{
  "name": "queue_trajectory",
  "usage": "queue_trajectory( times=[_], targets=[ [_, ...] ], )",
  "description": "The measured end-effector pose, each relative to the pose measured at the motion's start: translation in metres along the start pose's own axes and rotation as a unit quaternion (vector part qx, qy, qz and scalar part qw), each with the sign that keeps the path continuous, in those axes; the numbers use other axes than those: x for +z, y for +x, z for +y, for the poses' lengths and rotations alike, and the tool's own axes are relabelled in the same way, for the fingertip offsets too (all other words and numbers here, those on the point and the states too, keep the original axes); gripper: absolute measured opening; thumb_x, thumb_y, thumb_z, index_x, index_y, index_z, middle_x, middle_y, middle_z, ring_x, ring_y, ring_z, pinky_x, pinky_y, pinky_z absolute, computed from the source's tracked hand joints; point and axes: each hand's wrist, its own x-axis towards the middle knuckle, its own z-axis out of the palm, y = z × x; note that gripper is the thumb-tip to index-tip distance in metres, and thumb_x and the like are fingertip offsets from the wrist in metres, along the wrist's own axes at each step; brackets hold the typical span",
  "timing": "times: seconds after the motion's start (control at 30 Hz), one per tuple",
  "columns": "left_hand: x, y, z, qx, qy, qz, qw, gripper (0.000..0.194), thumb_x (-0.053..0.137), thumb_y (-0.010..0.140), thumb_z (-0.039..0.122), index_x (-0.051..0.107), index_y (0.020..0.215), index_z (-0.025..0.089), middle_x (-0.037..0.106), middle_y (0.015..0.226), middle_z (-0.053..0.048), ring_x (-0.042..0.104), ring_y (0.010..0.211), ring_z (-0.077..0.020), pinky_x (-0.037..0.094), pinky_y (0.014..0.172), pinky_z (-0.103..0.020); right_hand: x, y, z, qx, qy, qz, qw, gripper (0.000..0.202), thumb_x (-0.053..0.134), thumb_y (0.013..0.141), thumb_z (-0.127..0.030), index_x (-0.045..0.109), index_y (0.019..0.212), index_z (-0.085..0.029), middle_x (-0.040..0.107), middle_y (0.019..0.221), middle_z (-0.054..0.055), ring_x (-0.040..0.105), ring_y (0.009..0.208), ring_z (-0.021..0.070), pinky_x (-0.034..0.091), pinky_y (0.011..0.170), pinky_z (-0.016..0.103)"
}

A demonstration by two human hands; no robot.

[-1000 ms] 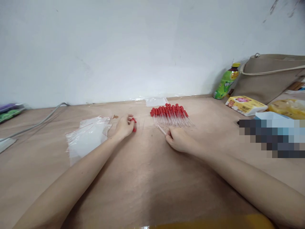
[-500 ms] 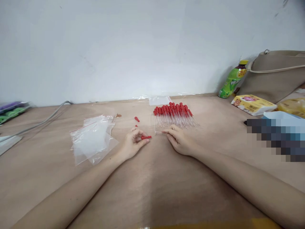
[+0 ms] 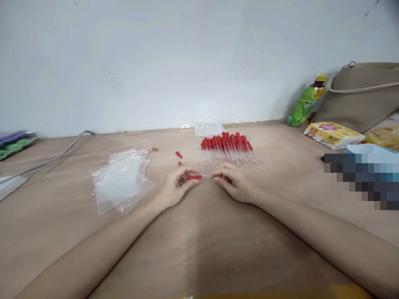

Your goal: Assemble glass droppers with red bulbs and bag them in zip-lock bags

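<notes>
A red rubber bulb [image 3: 195, 177] is pinched between the thumb and fingers of my left hand [image 3: 177, 185]. My right hand [image 3: 231, 182] grips a thin clear tube [image 3: 206, 176] that lies level, its left end at the mouth of the bulb. Whether the tube sits inside the bulb is too small to tell. Behind my right hand lies a row of clear droppers with red bulbs [image 3: 227, 145]. Another loose red bulb [image 3: 178, 154] rests beyond my left hand, and a second [image 3: 180, 164] shows partly just behind my fingers.
Clear zip bags [image 3: 120, 180] lie at the left, near a grey cable [image 3: 62, 153]. A flat bag [image 3: 208, 130] is by the wall. At the right are a green bottle [image 3: 304, 106], a yellow tissue pack [image 3: 333, 135] and a beige handbag [image 3: 358, 97].
The gap between bulb and tube has closed: the bulb in my left hand has moved slightly right, and the tube's left end now meets its mouth.
</notes>
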Motion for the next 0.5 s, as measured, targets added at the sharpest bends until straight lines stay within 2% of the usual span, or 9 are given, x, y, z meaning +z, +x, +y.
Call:
queue_trajectory(
  times=[0.17, 0.27, 0.5],
  targets=[
    [0.002, -0.003, 0.005, 0.008, -0.002, -0.034, 0.999, 0.018, 0.054, 0.083, 0.028, 0.063, 0.095, 0.019, 0.067, 0.089, -0.003, 0.062, 0.080, -0.0157, 0.050, 0.073, -0.028, 0.002, -0.003, 0.001, -0.007, -0.058, 0.004, 0.998, 0.019, 0.046, 0.087, -0.024, 0.062, 0.097, -0.020, 0.059, 0.083, 0.003, 0.053, 0.077, 0.0128, 0.033, 0.076, 0.030],
    [0.004, -0.006, 0.005, 0.015, 0.005, -0.042, 0.999, 0.018, 0.052, 0.084, 0.028, 0.064, 0.095, 0.020, 0.068, 0.087, -0.001, 0.063, 0.078, -0.0148, 0.051, 0.071, -0.026, 0.003, -0.004, 0.003, -0.043, -0.106, 0.023, 0.993, 0.021, 0.045, 0.088, -0.025, 0.063, 0.098, -0.022, 0.060, 0.080, 0.002, 0.053, 0.075, 0.0118, 0.028, 0.079, 0.033],
    [0.003, -0.011, 0.009, 0.085, 0.079, -0.051, 0.992, 0.018, 0.051, 0.085, 0.026, 0.065, 0.094, 0.020, 0.069, 0.087, 0.000, 0.063, 0.076, -0.0131, 0.050, 0.073, -0.024, 0.003, -0.001, 0.009, -0.131, -0.146, 0.059, 0.979, 0.019, 0.048, 0.084, -0.017, 0.065, 0.090, -0.021, 0.063, 0.077, 0.000, 0.053, 0.068, 0.0093, 0.025, 0.076, 0.033]
  ],
)
